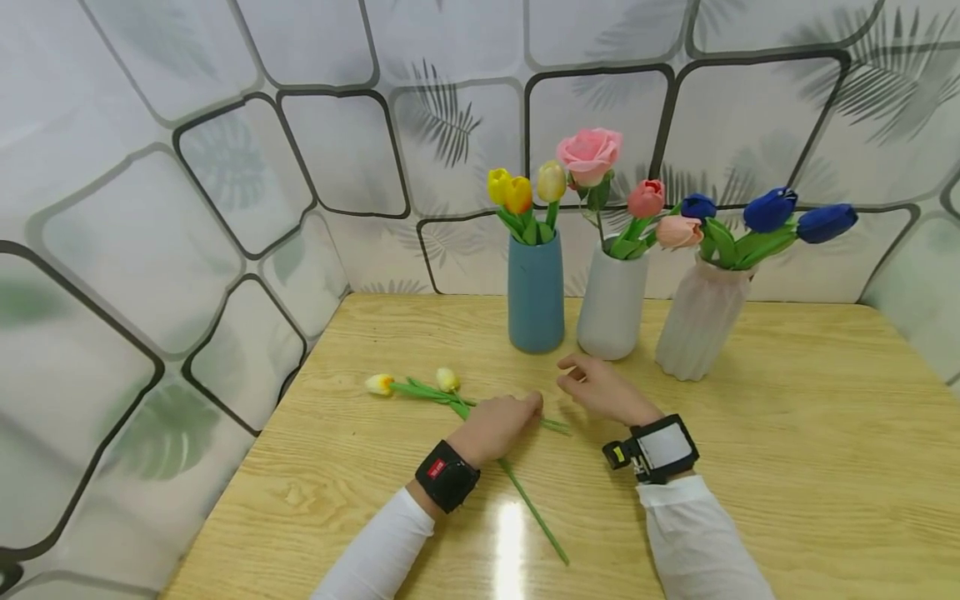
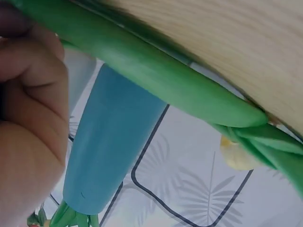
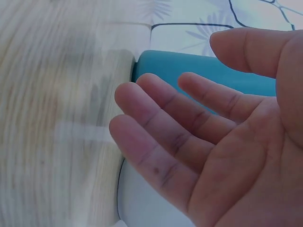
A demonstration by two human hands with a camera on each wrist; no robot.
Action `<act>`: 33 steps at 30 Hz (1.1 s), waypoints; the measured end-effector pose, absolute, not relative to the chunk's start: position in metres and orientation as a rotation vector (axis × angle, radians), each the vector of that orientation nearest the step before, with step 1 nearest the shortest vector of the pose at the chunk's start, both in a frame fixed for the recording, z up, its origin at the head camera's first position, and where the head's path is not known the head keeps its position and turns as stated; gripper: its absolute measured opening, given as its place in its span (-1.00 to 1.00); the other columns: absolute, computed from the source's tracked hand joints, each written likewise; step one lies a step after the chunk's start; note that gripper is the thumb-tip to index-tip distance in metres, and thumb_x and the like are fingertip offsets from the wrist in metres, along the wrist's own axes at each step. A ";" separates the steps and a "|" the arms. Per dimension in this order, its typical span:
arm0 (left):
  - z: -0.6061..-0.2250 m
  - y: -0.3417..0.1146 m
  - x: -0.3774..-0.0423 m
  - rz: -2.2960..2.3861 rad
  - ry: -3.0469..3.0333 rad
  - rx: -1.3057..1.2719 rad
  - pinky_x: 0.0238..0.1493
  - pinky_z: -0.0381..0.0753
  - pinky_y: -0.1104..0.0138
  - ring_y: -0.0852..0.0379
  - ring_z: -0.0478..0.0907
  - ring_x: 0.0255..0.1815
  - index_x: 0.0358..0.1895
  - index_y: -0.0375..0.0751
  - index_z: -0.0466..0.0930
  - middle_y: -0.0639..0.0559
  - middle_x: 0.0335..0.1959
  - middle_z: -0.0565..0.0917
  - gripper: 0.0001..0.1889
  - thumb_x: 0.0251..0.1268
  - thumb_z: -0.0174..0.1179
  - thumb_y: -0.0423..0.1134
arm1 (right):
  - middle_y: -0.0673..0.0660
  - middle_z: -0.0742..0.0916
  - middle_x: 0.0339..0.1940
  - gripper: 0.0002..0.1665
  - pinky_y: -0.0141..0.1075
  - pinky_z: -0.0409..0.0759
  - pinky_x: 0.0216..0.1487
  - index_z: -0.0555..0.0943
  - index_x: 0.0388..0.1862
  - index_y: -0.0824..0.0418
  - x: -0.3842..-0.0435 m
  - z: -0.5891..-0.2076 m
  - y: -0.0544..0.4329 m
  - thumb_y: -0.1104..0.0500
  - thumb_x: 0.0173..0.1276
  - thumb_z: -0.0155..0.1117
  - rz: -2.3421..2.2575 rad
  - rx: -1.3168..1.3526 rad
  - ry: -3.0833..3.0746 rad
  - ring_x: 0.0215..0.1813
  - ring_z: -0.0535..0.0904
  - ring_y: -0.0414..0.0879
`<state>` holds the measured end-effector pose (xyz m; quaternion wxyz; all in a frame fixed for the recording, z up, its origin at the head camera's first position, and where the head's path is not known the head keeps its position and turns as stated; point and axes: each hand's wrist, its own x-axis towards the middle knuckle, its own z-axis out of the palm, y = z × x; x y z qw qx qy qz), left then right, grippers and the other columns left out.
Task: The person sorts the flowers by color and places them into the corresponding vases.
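Note:
My left hand pinches the stem of a pale yellow tulip tinged orange, lying on the table; the stem's end sticks out past my fingertips. A second, cream tulip lies crosswise, its long stem passing under that hand toward the near edge. Seen from the left wrist, a long green leaf runs from my curled fingers. My right hand is held over the table with loosely bent fingers and an empty palm, just in front of the white vase.
A blue vase with yellow and cream tulips stands left of the white one, which holds a pink rose and coral tulips. On the right, a pleated pale vase carries blue tulips. Patterned cloth closes off the back.

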<state>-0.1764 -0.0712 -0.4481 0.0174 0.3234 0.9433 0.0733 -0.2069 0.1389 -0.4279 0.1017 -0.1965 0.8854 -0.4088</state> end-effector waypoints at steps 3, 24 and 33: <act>-0.447 -0.070 -0.177 0.399 2.895 0.997 -0.63 0.35 0.44 0.26 0.45 -0.62 -0.07 -0.11 0.45 0.07 -0.56 0.56 -0.95 0.57 0.00 -0.27 | 0.39 0.65 0.09 -0.50 -0.06 0.64 -0.09 0.44 0.30 0.46 -0.207 -0.428 0.142 0.13 0.57 0.06 -1.220 -0.591 2.623 0.03 0.64 0.19; -0.431 -0.050 -0.157 2.145 1.630 -0.097 -0.05 0.69 0.27 0.08 0.60 -0.16 0.46 -0.54 0.06 -0.46 0.27 0.36 -0.48 0.55 -0.11 -0.39 | 0.36 0.71 -0.03 -0.51 -0.08 0.65 -0.14 0.46 0.27 0.48 -0.211 -0.429 0.151 0.15 0.55 0.10 -1.270 -0.577 2.651 -0.05 0.66 0.15; -0.435 -0.033 -0.143 2.454 1.642 -0.266 -0.17 0.69 0.33 0.15 0.55 -0.26 0.41 -0.52 0.09 -0.39 0.17 0.36 -0.50 0.52 -0.09 -0.40 | 0.36 0.71 -0.04 -0.50 -0.11 0.64 -0.18 0.46 0.28 0.47 -0.211 -0.428 0.150 0.13 0.55 0.10 -1.275 -0.556 2.643 -0.09 0.67 0.12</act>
